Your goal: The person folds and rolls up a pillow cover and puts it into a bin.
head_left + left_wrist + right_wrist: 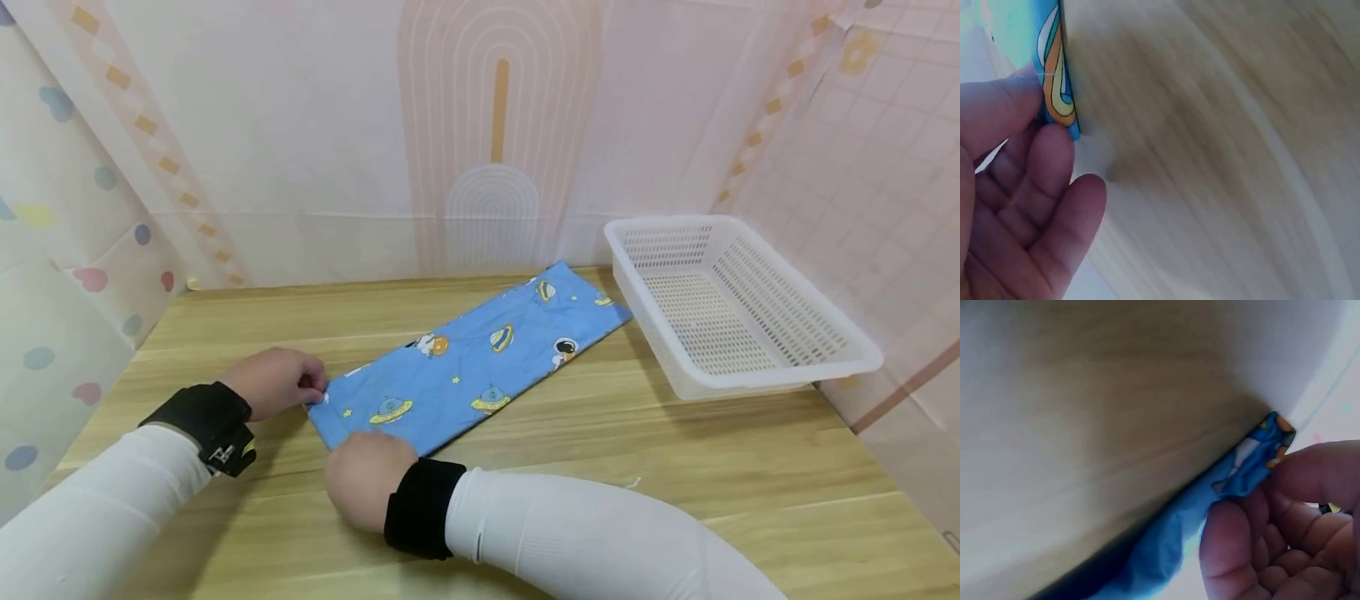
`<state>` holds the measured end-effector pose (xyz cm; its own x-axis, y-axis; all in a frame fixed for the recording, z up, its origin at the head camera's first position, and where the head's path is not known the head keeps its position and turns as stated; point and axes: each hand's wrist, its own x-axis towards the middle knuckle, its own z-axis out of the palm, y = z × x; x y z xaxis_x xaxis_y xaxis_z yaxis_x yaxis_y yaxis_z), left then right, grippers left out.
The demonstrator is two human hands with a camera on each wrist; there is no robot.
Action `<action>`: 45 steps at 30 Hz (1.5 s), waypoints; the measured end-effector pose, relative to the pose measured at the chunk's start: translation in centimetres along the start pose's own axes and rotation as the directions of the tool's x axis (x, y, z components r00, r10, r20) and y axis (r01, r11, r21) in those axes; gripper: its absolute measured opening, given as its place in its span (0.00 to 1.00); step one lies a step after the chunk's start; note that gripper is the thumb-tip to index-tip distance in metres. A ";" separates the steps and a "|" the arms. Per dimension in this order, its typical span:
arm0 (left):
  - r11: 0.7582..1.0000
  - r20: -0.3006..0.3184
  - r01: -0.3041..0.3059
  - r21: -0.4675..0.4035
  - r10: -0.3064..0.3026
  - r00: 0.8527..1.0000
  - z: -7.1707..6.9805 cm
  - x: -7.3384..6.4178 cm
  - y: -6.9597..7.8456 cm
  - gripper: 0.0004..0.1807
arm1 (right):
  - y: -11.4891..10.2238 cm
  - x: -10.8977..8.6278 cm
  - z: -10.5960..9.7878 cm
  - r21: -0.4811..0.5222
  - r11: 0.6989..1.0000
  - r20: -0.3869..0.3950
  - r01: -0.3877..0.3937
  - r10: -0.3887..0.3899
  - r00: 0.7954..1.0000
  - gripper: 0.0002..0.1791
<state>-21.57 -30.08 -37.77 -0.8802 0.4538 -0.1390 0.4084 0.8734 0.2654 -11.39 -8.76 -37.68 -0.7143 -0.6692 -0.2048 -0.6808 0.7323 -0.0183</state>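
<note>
A blue cloth [457,367], printed with flying saucers, planets and astronauts, lies folded into a long strip slanting across the wooden table. At its near left end, my left hand [279,382] pinches one corner between thumb and fingers; in the left wrist view the thumb presses the cloth's edge [1059,94] against a finger. My right hand [371,477] is at the other corner of that same end, its back hiding the fingertips in the head view. The right wrist view shows its thumb and fingers [1225,547] pinching the cloth's edge [1254,459].
To the right stands a white perforated plastic basket [780,371], with the far end of the cloth close beside it. A patterned curtain [322,142] closes off the back of the wooden table [600,517]. Black straps [426,507] circle both wrists.
</note>
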 end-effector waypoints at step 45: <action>0.988 -0.058 -0.135 0.077 0.139 0.989 0.2 -1.3 -1.5 0.11 | 1.8 0.6 -0.3 0.246 0.961 0.091 -0.126 0.106 0.990 0.13</action>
<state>-21.03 -31.95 -38.22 -0.8273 0.5599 -0.0449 0.5405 0.8154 0.2072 -13.10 -7.92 -37.54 -0.7647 -0.5734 -0.2940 -0.5247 0.8189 -0.2324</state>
